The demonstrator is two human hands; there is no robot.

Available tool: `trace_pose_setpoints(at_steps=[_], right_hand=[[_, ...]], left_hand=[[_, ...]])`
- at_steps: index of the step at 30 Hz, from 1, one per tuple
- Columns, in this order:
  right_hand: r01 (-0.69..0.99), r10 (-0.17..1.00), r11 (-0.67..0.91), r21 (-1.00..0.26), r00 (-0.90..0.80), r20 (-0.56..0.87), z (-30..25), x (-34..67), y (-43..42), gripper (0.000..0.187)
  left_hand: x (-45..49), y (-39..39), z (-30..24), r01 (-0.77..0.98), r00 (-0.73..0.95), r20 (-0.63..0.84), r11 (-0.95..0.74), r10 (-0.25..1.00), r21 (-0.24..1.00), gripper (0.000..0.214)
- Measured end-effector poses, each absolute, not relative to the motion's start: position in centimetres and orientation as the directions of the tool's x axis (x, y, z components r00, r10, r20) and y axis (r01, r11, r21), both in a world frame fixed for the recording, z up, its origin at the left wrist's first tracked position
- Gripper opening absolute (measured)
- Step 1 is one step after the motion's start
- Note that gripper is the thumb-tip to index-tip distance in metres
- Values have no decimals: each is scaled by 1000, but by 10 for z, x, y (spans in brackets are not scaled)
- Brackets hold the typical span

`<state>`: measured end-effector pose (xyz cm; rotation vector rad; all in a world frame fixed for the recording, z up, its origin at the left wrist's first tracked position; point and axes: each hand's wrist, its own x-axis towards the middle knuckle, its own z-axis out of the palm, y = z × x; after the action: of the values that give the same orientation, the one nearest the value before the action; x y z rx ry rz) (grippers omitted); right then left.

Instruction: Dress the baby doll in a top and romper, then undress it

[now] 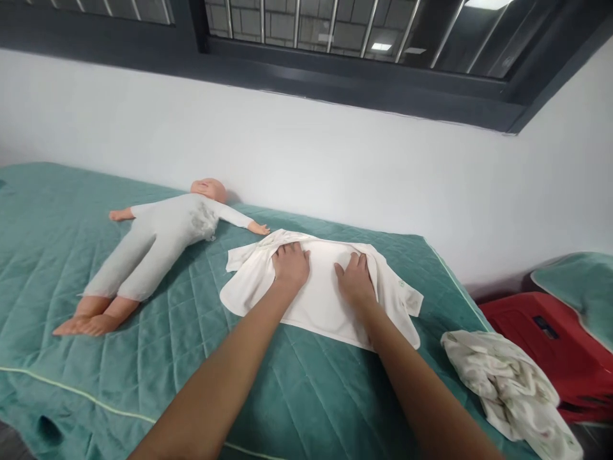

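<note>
A small white baby top lies spread out on a green quilted bed cover, its front panels parted and its sleeves out to the sides. My left hand rests on the left panel near the neckline, fingers stretched out and touching the cloth. On the right panel lies my right hand, its thumb apart from the other fingers. Neither hand shows a grip on the fabric. To the left, a baby doll in a pale body covering lies on its back, one hand close to the top's left sleeve.
A crumpled white patterned cloth sits at the bed's right edge. Beyond it stands a red plastic chair with a green cloth over it. A white wall and a dark-framed barred window run behind the bed.
</note>
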<state>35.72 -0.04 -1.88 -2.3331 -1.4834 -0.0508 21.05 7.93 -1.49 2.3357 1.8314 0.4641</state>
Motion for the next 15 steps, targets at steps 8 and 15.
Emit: trace_pose_setpoints(at_steps=[8,15], right_hand=[[846,856,-438,-305,496,146,-20,387,38,52],[819,866,-463,-339,499,23,-35,396,44,70]], left_hand=[[236,116,-18,921,236,89,-252,968,297,52],[243,128,-26,933,217,35,-218,975,286,58]])
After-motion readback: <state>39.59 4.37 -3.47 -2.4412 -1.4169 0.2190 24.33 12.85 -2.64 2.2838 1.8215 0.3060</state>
